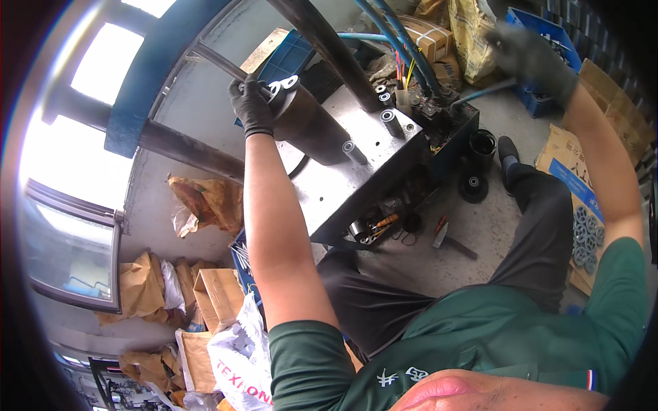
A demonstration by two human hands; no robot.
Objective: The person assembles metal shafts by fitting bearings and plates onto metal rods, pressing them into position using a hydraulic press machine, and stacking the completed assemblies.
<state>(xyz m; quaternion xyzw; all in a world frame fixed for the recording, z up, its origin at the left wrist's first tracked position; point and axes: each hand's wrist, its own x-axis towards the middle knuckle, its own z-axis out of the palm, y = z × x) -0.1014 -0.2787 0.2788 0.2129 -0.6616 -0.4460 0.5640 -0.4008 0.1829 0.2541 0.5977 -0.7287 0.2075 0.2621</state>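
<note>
Cylinder (310, 127) near twelve o'clock adjoins the half-curled left hand (252, 108), its hold unclear. At two o'clock the right hand (536, 63) blurs; I cannot tell its opening or hold.

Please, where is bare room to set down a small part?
Bare: tabletop between the dark cylinder and front edge; floor between the dark-handled tool and right trouser leg. Crowded: the tabletop's right end, with short metal posts.

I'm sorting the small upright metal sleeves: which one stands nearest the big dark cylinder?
The sleeve just right of the base of the big dark cylinder; the other sleeves stand farther right and higher in view.
</note>
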